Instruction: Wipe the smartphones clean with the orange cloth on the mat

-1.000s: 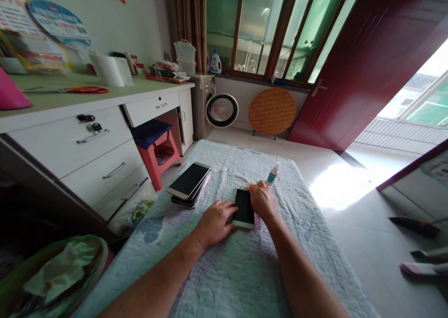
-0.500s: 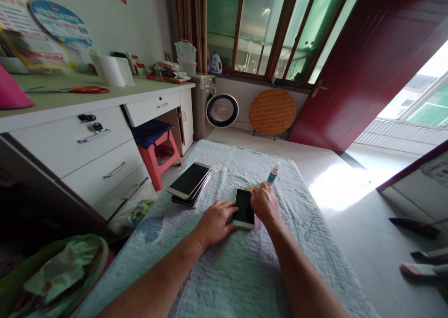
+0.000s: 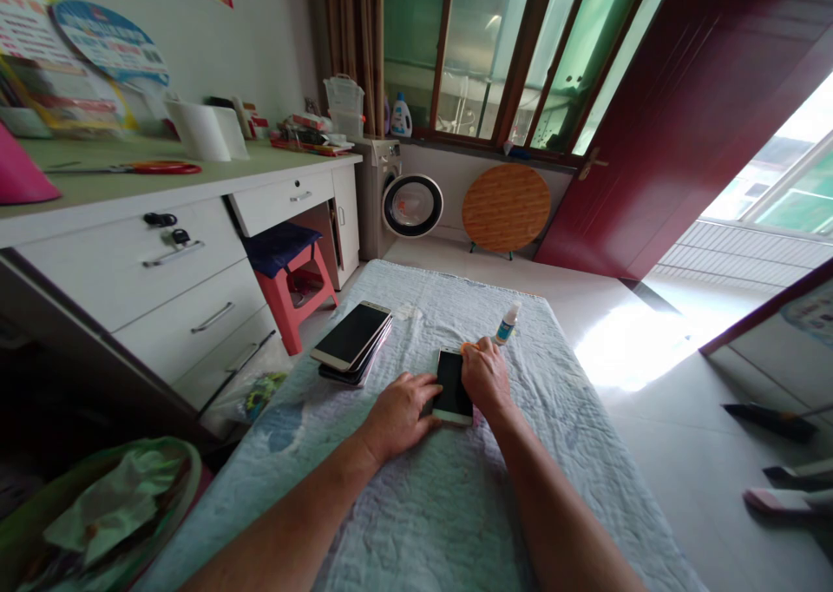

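A dark-screened phone (image 3: 449, 391) with a gold rim lies flat on the pale blue quilted cloth (image 3: 423, 505) that covers the table. My left hand (image 3: 398, 415) rests beside it, fingers curled against its left edge, holding it still. My right hand (image 3: 485, 375) lies over the phone's right side and top, fingers closed on a small orange thing (image 3: 464, 346) that only just peeks out, pressed to the screen. A small white bottle with a blue label (image 3: 507, 323) stands just beyond my right hand.
A stack of phones (image 3: 353, 336) sits on the cloth's left part. Left of the table are a white desk with drawers (image 3: 169, 262) and a red stool (image 3: 292, 284). A green bin with rubbish (image 3: 97, 514) is at lower left. A dark red door (image 3: 683, 115) stands open at right.
My right hand slid a little right and back left over the phone's upper part. My left hand and the phone stayed put.
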### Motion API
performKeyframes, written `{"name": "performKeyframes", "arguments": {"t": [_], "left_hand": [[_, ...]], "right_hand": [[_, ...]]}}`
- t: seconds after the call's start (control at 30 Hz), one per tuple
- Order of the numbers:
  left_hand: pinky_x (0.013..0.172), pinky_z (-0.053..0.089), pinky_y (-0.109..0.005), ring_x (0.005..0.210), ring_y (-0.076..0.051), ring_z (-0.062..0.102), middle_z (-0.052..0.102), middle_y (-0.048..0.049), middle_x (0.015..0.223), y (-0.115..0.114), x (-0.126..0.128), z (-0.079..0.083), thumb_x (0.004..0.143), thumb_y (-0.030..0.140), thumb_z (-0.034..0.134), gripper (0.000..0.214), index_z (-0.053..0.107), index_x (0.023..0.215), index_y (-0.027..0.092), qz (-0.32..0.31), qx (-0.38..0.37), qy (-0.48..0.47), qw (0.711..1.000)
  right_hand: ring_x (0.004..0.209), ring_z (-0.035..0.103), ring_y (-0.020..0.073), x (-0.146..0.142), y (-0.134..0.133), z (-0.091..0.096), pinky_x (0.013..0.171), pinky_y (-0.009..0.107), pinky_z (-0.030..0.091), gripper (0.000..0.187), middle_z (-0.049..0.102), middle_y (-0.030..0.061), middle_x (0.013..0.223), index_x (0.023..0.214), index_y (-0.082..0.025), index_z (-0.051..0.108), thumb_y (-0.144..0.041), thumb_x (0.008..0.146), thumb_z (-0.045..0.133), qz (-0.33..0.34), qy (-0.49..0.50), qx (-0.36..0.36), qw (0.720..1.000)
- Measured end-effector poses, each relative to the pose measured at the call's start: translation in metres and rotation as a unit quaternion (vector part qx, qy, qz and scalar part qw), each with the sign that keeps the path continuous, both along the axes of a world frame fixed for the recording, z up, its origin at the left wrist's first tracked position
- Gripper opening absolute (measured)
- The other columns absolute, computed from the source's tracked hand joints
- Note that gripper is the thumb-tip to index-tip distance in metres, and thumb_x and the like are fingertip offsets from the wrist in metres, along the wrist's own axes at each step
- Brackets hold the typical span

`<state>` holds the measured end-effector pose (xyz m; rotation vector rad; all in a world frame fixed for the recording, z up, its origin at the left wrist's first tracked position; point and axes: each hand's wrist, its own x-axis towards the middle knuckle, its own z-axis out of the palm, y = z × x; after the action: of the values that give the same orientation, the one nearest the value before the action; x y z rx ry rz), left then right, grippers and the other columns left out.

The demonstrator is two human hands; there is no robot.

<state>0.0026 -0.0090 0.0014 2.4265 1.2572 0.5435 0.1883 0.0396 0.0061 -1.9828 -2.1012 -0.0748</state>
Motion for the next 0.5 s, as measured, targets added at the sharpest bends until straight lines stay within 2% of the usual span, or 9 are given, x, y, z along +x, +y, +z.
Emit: {"name": "performKeyframes", "arguments": {"t": [0.3, 0.5], "left_hand": [[0.099, 0.045, -0.038, 0.109, -0.026, 0.057, 0.064, -0.0043, 0.127, -0.001, 0.001, 0.003, 0.083, 0.029, 0.071, 0.036, 0.066, 0.118, 0.022, -0.001, -0.008, -0.018, 1.000], [0.099, 0.045, -0.038, 0.109, -0.026, 0.057, 0.064, -0.0038, 0.126, -0.001, 0.001, 0.004, 0.083, 0.028, 0.071, 0.036, 0.066, 0.118, 0.022, -0.001, -0.010, -0.020, 1.000]], "right_hand": [[0.092, 0.049, 0.0193, -0.017, 0.008, 0.002, 0.077, 0.028, 0.033, 0.030, 0.056, 0.0076, 0.103, 0.099, -0.022, 0.066, -0.025, 0.100, 0.036, 0.068, -0.012, -0.016, 0.998], [0.096, 0.048, 0.0193, -0.017, 0.009, 0.002, 0.081, 0.027, 0.034, 0.028, 0.056, 0.0068, 0.107, 0.106, -0.025, 0.067, -0.026, 0.099, 0.040, 0.102, -0.006, -0.026, 0.994]]}}
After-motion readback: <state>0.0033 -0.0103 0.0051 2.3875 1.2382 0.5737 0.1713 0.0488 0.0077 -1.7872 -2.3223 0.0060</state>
